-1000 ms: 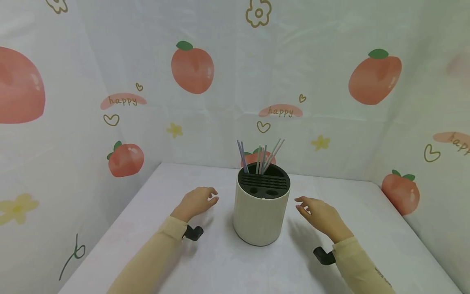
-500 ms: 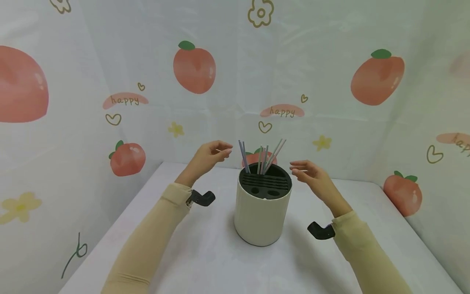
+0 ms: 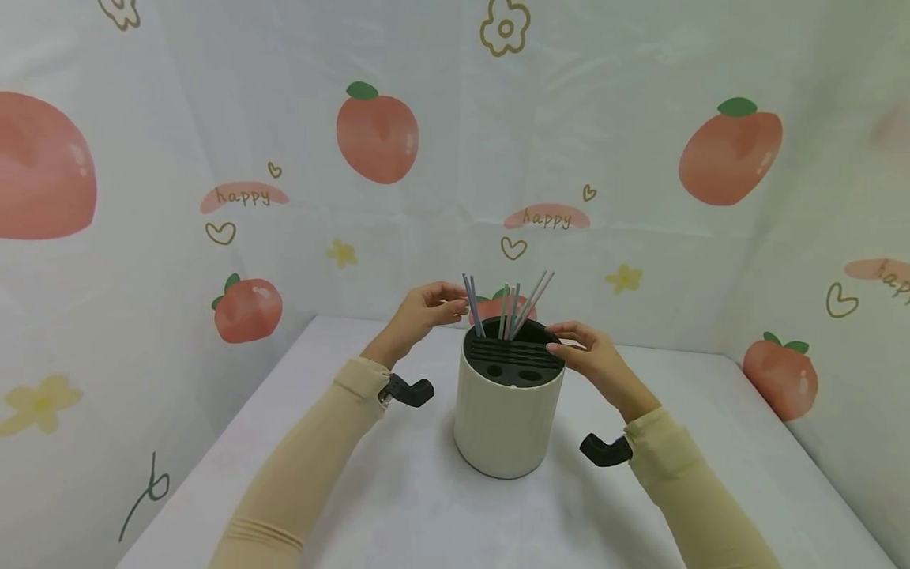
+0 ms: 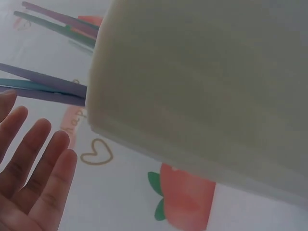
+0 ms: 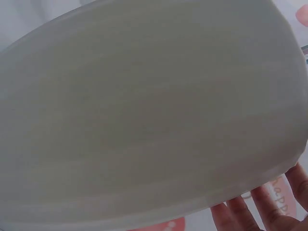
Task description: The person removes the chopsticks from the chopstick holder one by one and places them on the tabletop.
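A cream, round holder (image 3: 505, 427) with a black slotted top (image 3: 513, 354) stands upright on the table in the head view. Several thin pastel sticks (image 3: 527, 307) lean out of its rear opening. My left hand (image 3: 425, 312) is raised at the holder's left, its fingertips right by two purplish sticks (image 3: 472, 305). The left wrist view shows its fingers (image 4: 57, 175) fairly straight and spread, with nothing between them. At the right rim, my right hand (image 3: 596, 356) has its thumb and fingertips overlapping the black top. From the right wrist, its fingers (image 5: 269, 204) are partly hidden behind the holder.
The holder stands on a white-covered table (image 3: 384, 506). A white cloth backdrop (image 3: 441, 103) printed with peaches, hearts and flowers rises behind and at both sides. A black wrist mount (image 3: 411, 390) sticks out below my left hand, another mount (image 3: 606, 450) below the right.
Both hands have risen from beside the holder to the level of its top, then moved inward, the left to the purplish sticks and the right to the rim. The holder stays in place.
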Demonstrator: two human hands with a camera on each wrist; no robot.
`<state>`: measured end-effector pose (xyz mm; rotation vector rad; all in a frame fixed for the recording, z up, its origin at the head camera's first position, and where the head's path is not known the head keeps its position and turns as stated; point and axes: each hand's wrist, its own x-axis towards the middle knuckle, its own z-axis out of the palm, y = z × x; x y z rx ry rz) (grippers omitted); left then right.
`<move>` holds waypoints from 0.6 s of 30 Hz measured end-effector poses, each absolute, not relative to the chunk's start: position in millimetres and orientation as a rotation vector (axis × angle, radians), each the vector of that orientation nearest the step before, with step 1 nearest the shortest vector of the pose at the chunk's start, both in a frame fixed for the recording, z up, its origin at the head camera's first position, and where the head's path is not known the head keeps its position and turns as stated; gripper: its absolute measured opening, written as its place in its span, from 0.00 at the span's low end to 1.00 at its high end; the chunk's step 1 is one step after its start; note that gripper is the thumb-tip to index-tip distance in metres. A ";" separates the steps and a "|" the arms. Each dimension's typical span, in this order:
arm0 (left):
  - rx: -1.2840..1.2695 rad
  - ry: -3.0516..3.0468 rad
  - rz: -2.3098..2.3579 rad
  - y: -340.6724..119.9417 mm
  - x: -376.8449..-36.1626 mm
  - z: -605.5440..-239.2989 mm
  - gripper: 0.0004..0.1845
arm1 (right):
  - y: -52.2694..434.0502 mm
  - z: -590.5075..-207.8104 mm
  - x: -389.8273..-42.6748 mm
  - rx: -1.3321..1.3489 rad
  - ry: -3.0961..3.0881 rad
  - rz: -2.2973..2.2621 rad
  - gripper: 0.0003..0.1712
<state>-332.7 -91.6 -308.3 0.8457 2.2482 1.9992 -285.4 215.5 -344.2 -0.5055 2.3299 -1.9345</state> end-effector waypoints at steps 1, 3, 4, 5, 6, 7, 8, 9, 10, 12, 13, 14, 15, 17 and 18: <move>0.849 2.239 2.006 -90.3 -332.6 -309.0 0.15 | 215.4 -345.1 -285.1 -0.502 2.337 -1.931 0.26; 0.855 2.224 2.015 -88.5 -332.1 -310.0 0.14 | 214.9 -346.5 -284.6 -0.494 2.346 -1.926 0.26; 0.854 2.219 2.017 -87.7 -331.7 -310.3 0.14 | 214.8 -346.9 -284.3 -0.493 2.343 -1.926 0.26; 0.852 2.215 2.018 -87.0 -331.3 -310.6 0.14 | 214.5 -347.2 -284.1 -0.488 2.346 -1.924 0.27; 0.848 2.213 2.018 -86.5 -330.8 -310.8 0.13 | 214.3 -347.3 -284.0 -0.483 2.344 -1.923 0.27; 0.842 2.215 2.014 -85.9 -330.2 -310.8 0.13 | 213.9 -347.4 -283.8 -0.473 2.340 -1.926 0.27; 0.838 2.216 2.013 -85.6 -330.2 -311.0 0.13 | 214.0 -347.4 -283.8 -0.473 2.337 -1.926 0.28; 0.832 2.220 2.011 -85.3 -330.0 -311.1 0.12 | 213.9 -347.3 -283.8 -0.467 2.335 -1.926 0.28; 0.828 2.219 2.012 -85.0 -329.9 -311.1 0.12 | 213.9 -347.1 -283.8 -0.465 2.335 -1.923 0.28; 0.823 2.222 2.012 -84.7 -330.0 -311.2 0.11 | 213.9 -346.7 -283.6 -0.458 2.340 -1.917 0.28; 0.824 2.220 2.012 -84.5 -330.0 -311.2 0.11 | 214.0 -346.5 -283.5 -0.455 2.344 -1.912 0.28; 0.824 2.218 2.015 -84.4 -330.1 -311.1 0.10 | 214.1 -346.3 -283.4 -0.454 2.345 -1.909 0.28; 0.822 2.220 2.013 -84.1 -329.9 -310.9 0.10 | 214.1 -346.2 -283.3 -0.451 2.347 -1.908 0.29; 0.830 2.217 2.012 -83.4 -329.7 -310.6 0.10 | 214.5 -346.2 -283.1 -0.451 2.351 -1.904 0.29; 0.829 2.215 2.012 -82.9 -329.8 -310.6 0.10 | 214.7 -346.3 -283.1 -0.452 2.351 -1.904 0.29</move>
